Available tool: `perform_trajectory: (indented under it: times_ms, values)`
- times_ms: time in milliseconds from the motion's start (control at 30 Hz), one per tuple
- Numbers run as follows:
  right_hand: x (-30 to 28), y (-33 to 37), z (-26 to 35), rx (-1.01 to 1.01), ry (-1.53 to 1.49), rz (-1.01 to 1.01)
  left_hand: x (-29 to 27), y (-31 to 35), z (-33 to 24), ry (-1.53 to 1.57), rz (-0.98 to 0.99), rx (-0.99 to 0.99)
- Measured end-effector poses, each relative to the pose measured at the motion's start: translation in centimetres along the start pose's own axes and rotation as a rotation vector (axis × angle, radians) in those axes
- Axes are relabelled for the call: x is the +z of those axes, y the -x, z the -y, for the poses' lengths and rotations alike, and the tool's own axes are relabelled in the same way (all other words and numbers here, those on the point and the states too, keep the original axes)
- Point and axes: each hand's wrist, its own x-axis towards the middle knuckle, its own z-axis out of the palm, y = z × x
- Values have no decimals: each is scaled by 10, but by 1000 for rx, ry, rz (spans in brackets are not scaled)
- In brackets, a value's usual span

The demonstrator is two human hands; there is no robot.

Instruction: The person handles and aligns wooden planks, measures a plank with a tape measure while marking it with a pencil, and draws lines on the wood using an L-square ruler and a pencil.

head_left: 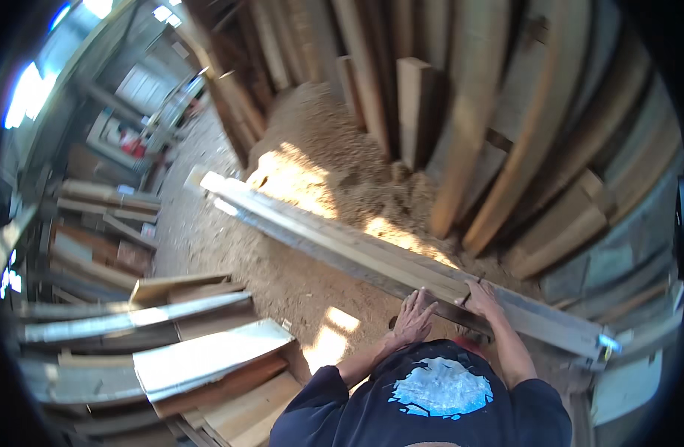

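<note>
A long pale wooden beam [334, 244] runs slantwise in front of me, from the far left to the near right. Against its near edge rests my left hand [414, 319], fingers stretched out and apart, holding nothing. My right hand [482, 300] lies on the beam's top a little farther right, its fingers closed on a thin dark stick-like tool [472, 287]. Whether that is a pencil or something else is too small to tell. Below the beam, part of what lies near my hands is hidden by my body.
Tall boards [491, 112] lean along the far and right side. A sawdust heap [312, 123] lies beyond the beam. Stacked planks, one with a white top [211, 357], stand at the near left. More lumber [107, 205] lies farther left, beside a grey floor strip [182, 167].
</note>
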Motion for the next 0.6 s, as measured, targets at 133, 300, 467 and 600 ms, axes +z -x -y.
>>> perform_trajectory:
  times_ms: [133,300,467,600]
  values:
    - [14,-42,99,-124,67,40,-14,108,113,-31,14,-535]
    - [37,-107,196,-194,113,13,-46,219,190,58,-15,-933]
    - [69,-140,294,-290,221,-40,-19,300,229,166,-199,-1081]
    - [101,-165,329,-308,331,-184,-13,297,221,342,-219,-1204]
